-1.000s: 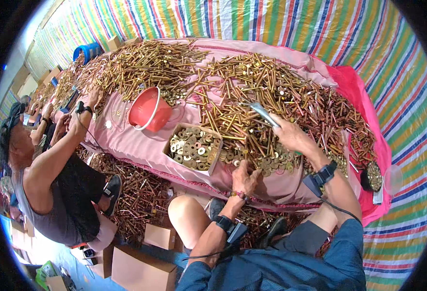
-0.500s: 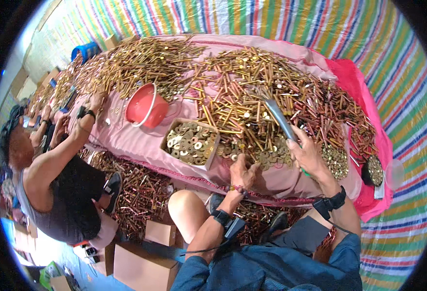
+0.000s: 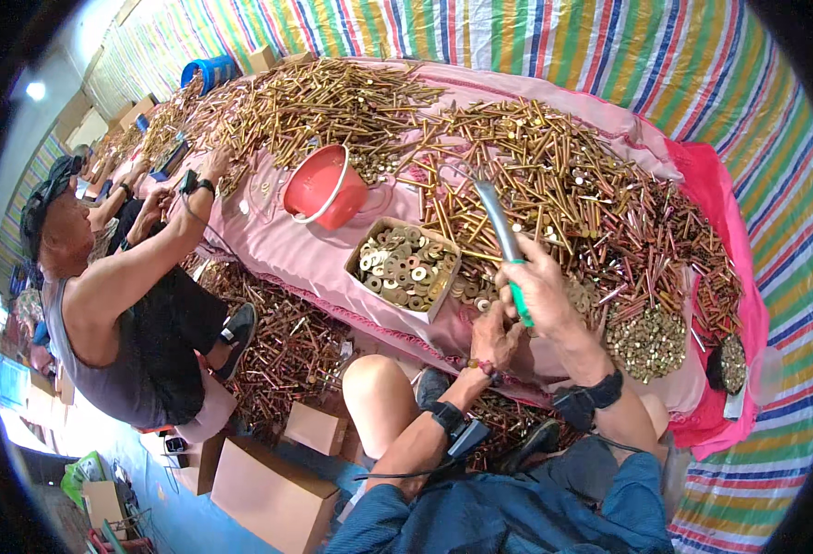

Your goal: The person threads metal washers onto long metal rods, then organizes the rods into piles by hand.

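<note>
My right hand [image 3: 540, 286] is wrapped round a hand tool [image 3: 499, 220] with a curved grey shaft and a green grip end. Its far tip, thin and hard to make out, reaches over a large pile of brass-coloured metal rods [image 3: 554, 166]. Close beside and below it is my left hand [image 3: 494, 337], fingers curled in at the cloth's near edge; what they hold, if anything, is hidden. Loose washers [image 3: 469, 288] lie just beyond my left hand. An open cardboard box [image 3: 427, 312] of flat washers stands left of my hands.
A tilted red bucket [image 3: 319, 189] with a white handle sits on the pink cloth [image 3: 277, 249]. Nuts [image 3: 646, 342] are heaped at right, near a dark container [image 3: 728, 363]. At left, another person [image 3: 129, 305] reaches into more rods. Cardboard boxes [image 3: 272, 494] stand below.
My left hand has drawn back from the washers toward the cloth's near edge. My right hand has brought the tool nearer to it, its grip end turned downward. The view has shifted slightly.
</note>
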### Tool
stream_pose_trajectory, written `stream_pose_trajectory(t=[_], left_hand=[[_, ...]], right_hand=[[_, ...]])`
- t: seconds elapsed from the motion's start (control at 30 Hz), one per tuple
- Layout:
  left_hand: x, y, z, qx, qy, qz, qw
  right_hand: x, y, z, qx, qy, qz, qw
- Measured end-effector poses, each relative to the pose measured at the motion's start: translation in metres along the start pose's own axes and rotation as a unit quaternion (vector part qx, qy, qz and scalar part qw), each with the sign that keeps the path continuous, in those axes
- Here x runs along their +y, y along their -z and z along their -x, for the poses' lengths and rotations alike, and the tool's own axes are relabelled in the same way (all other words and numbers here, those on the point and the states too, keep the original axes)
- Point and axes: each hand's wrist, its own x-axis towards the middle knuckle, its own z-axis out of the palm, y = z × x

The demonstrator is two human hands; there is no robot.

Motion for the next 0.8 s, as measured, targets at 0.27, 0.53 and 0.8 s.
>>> stream_pose_trajectory(t=[0.27,0.53,0.8], left_hand=[[-0.039,-0.015,0.005,0.021,0.021,-0.115,0.993],[0.018,-0.002,0.006,0.0,0.074,-0.058,0.996],[-0.001,-0.006,0.007,0.009,0.03,-0.163,0.986]], right_hand=[[0.036,-0.103,-0.027,0.032,0.026,0.01,0.999],[0.064,-0.141,-0.046,0.042,0.131,0.176,0.975],[0.049,-0.102,-0.01,-0.115,0.06,0.255,0.958]])
